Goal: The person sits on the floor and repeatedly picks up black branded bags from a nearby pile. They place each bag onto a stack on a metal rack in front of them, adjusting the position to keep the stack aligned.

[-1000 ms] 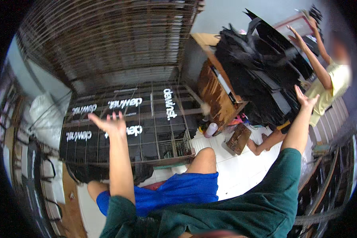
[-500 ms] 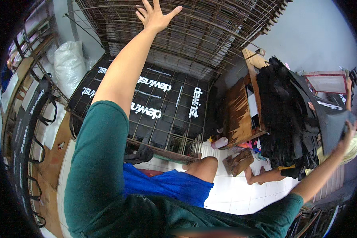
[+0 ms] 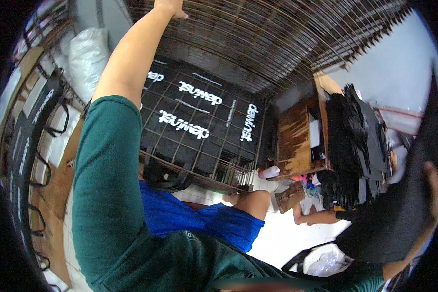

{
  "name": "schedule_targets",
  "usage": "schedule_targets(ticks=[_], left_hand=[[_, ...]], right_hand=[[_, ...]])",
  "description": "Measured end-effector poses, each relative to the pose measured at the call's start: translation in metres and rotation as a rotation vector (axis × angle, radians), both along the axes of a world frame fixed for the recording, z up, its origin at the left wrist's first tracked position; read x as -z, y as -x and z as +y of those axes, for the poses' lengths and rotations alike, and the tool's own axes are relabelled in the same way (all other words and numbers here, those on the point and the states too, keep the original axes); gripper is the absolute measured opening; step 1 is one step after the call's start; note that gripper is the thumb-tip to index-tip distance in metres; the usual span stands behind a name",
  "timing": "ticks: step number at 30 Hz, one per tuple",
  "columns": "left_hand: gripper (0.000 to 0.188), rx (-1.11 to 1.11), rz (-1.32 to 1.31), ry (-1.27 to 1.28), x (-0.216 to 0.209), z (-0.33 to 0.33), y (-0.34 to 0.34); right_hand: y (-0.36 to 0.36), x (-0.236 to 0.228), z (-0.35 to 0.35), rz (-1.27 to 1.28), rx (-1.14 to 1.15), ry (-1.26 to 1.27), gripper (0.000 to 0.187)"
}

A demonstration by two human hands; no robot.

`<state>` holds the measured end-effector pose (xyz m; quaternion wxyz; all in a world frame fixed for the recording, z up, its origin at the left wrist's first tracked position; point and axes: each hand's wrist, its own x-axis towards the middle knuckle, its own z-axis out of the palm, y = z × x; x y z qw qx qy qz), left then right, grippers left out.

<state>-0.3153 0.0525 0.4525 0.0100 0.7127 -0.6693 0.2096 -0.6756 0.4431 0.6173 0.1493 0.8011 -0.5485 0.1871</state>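
Observation:
My left arm reaches up and forward to a large rack of thin metal wire grids [image 3: 258,34]. At the picture's top edge my left hand [image 3: 171,7] is partly cut off, with its thumb stretched out and nothing seen in it. Far to the right, my right hand [image 3: 437,182] is blurred, its fingers on a black fabric piece [image 3: 394,214] that hangs down in front of my right arm. Beyond it a stack of black fabric pieces [image 3: 343,126] hangs over a worn wooden cabinet [image 3: 297,138].
Black bags with white print [image 3: 185,112] lie behind a wire grid ahead. Along the left are a long black bag with handles [image 3: 27,151] and a clear plastic sack [image 3: 88,63]. A person's leg [image 3: 319,217] shows at right, beside a wooden block [image 3: 289,197] on white tiles.
My left hand has gone farther up, partly out of the picture. My right hand has moved outward with the black fabric piece, which now spreads across the right side.

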Motion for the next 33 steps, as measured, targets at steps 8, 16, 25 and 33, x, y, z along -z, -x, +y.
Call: schedule_targets(ticks=[8,16,25,33], left_hand=[[0.107,0.197,-0.166,-0.009,0.011,0.019,-0.086],[0.114,0.379,-0.311,0.264,0.033,-0.031,-0.125],[0.115,0.453,-0.394,0.024,0.015,-0.046,-0.138],[0.112,0.581,-0.239,0.124,0.02,-0.05,-0.143]], right_hand=[[-0.142,0.09,-0.079,0.041,-0.378,-0.79,0.079],[-0.219,0.118,-0.137,-0.004,-0.643,-0.808,0.078],[-0.297,0.257,-0.288,-0.488,-1.11,-0.708,0.08],[-0.394,0.449,-0.416,-1.537,-0.743,-0.641,0.084]])
